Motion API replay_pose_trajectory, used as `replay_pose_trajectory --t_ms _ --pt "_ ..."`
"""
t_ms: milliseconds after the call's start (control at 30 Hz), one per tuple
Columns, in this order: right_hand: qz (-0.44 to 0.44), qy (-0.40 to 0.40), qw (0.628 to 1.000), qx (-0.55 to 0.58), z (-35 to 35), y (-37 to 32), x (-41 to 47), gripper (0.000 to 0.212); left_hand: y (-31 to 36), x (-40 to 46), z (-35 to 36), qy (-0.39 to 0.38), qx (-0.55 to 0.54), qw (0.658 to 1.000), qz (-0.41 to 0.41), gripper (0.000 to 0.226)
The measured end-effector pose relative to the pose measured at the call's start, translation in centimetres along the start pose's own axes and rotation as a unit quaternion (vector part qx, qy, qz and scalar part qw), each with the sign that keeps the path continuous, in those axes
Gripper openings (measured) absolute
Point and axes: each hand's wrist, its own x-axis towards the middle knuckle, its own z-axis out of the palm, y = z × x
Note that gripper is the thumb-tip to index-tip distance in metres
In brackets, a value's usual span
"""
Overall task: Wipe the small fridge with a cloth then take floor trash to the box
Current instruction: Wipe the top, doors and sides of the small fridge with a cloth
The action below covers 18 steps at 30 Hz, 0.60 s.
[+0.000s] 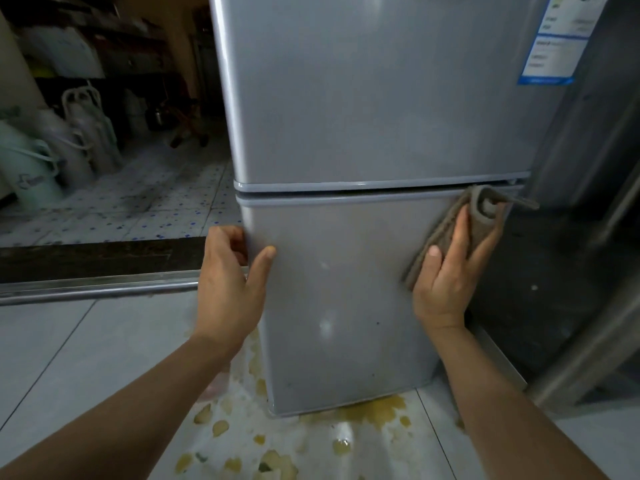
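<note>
Against the lower door, right hand (446, 271) fingers press the folded grey cloth (460, 230) flat — soft, limp, best pinned by a spread palm. Left hand (232, 282) curls round the small fridge (346, 133) door's edge — rigid, slick.

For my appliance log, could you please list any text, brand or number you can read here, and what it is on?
Nothing is legible.
Blue and white label on the small fridge upper door: printed lines, too blurred to read.
Pale green bucket on the left: a dark mark, too blurred to read.
Cloth: no text visible.
</note>
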Motion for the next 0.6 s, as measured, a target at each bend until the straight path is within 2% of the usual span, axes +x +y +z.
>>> replay_pose_trajectory --t_ms 67,133,233,300,400,533,600 --pt "0.065 0.025 0.998 0.002 0.2 -1.6 -0.5 0.05 0.1 -0.2 0.0 0.004 0.008 1.0 -0.005 0.026" --pt "0.083 0.034 0.996 0.007 0.5 -3.9 -1.2 0.053 0.3 -0.4 0.1 0.009 0.008 1.0 -0.012 0.027" --pt "0.001 -0.006 1.0 0.007 0.7 -5.6 -2.7 0.056 0.3 -0.6 0.4 0.02 0.003 0.999 -0.027 0.025" --pt "-0.027 -0.029 0.999 -0.006 0.2 -4.2 -2.5 0.056 0.4 -0.6 0.5 0.027 0.006 0.999 -0.031 0.023" --pt "0.075 -0.007 0.997 -0.002 -0.5 -1.1 -0.3 0.056 0.3 -0.5 0.6 0.025 0.011 0.999 -0.028 0.021" --pt "0.129 0.007 0.991 0.042 -1.2 0.7 2.7 0.059 0.0 -0.6 0.7 0.025 0.006 0.999 -0.02 0.021" --pt "0.186 0.038 0.979 0.078 -1.1 0.9 4.4 0.064 -0.3 -0.5 0.8 0.029 0.002 0.999 -0.017 0.021"
